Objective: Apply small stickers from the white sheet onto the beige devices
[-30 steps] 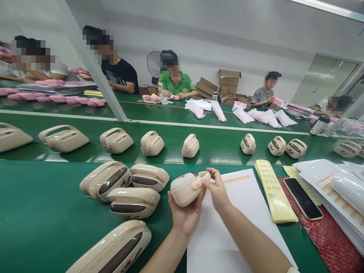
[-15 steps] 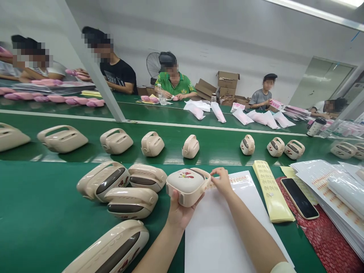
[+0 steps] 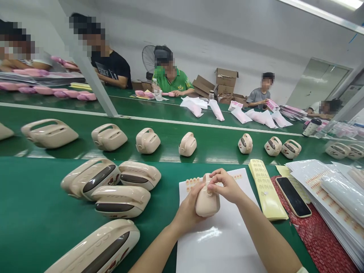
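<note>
My left hand (image 3: 189, 210) is wrapped round a small cream plastic case with a carry handle (image 3: 207, 204), holding it tilted with a plain side facing me. The thumb and fingertips of my right hand (image 3: 224, 185) are pinched together against the round end of the handle. Whatever is between them is too small to make out. Beneath both hands lies a white sheet (image 3: 199, 250) with rows of small orange stickers along its far edge. Several matching cases (image 3: 122, 201) with dark oval panels stand to the left of my left hand.
On the right are a yellow sticker strip (image 3: 267, 195), a phone (image 3: 294, 197), red bubble wrap (image 3: 327, 235) and stacked white sheets (image 3: 327, 178). More cases (image 3: 109, 137) line the green belt (image 3: 213, 149) ahead. Several people sit across it, beside white pouches (image 3: 217, 110).
The case has turned from its printed face to a plain side and come over the sheet. My right hand has moved from beside the handle onto its round end.
</note>
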`<state>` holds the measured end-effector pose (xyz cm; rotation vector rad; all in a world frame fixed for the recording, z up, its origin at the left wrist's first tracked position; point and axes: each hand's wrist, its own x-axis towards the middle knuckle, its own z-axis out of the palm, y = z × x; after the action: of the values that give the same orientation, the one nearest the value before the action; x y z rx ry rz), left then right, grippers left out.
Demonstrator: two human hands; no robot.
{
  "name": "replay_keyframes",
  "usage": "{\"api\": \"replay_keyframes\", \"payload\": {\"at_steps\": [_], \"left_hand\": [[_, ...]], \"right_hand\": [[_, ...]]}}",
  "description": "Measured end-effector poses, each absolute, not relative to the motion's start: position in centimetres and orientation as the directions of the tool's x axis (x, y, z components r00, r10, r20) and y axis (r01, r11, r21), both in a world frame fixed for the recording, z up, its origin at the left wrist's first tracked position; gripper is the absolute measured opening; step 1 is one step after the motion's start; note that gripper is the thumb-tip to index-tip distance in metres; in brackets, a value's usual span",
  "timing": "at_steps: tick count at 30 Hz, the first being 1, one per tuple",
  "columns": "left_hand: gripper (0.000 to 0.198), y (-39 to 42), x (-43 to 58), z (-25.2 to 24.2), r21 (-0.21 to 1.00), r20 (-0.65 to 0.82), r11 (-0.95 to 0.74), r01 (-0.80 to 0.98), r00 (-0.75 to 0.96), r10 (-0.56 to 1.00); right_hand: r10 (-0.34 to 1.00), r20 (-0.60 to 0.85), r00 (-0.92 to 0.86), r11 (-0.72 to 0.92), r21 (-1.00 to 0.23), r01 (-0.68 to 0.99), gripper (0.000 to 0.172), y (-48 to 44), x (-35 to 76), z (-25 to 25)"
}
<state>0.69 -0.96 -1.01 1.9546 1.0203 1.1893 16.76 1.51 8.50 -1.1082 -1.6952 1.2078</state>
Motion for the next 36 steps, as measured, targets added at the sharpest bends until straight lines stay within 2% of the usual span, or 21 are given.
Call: {"api": "replay_keyframes", "payload": {"at_steps": [4,14,20,25,27,30,31,33,36], "left_hand": [[0.09,-0.8,0.6,-1.5,0.748,0.477,-0.569,0.342,0.318,0.819],[0.086,-1.2,0.6,-1.0,0.731,0.487,-0.577,0.365,0.312,0.815],[0.083,-1.2,0.7,-0.8,0.706,0.523,-0.61,0.36,0.315,0.792],[0.088,-1.2,0.7,-0.6,0.735,0.484,-0.574,0.362,0.313,0.817],[0.09,-1.2,0.7,-0.6,0.73,0.488,-0.578,0.364,0.315,0.814],[0.088,-1.0,0.6,-0.9,0.671,0.562,-0.651,0.354,0.33,0.758],[0.087,-0.9,0.7,-1.1,0.647,0.589,-0.678,0.348,0.336,0.735],[0.085,-0.8,0.7,-1.3,0.609,0.63,-0.719,0.336,0.346,0.695],[0.086,-0.9,0.9,-1.4,0.581,0.661,-0.754,0.305,0.362,0.657]], "right_hand": [[0.933,0.125,-0.337,0.222,-0.937,0.268,0.009,1.1,17.0,7.9],[0.9,0.308,-0.309,0.399,-0.868,0.296,0.01,0.4,16.8,6.8],[0.783,0.453,-0.426,0.612,-0.684,0.398,0.011,0.0,17.4,7.0],[0.729,0.386,-0.566,0.674,-0.547,0.495,0.022,-0.7,18.6,7.9],[0.763,0.311,-0.567,0.627,-0.572,0.529,0.032,-0.8,19.0,8.1],[0.855,0.216,-0.471,0.467,-0.715,0.521,0.057,-0.5,18.8,7.7],[0.877,0.195,-0.438,0.414,-0.769,0.487,0.061,-0.2,18.5,7.4],[0.898,0.175,-0.404,0.34,-0.858,0.384,0.057,0.3,17.9,6.4],[0.922,0.185,-0.341,0.282,-0.924,0.26,0.039,1.3,17.1,5.0]]}}
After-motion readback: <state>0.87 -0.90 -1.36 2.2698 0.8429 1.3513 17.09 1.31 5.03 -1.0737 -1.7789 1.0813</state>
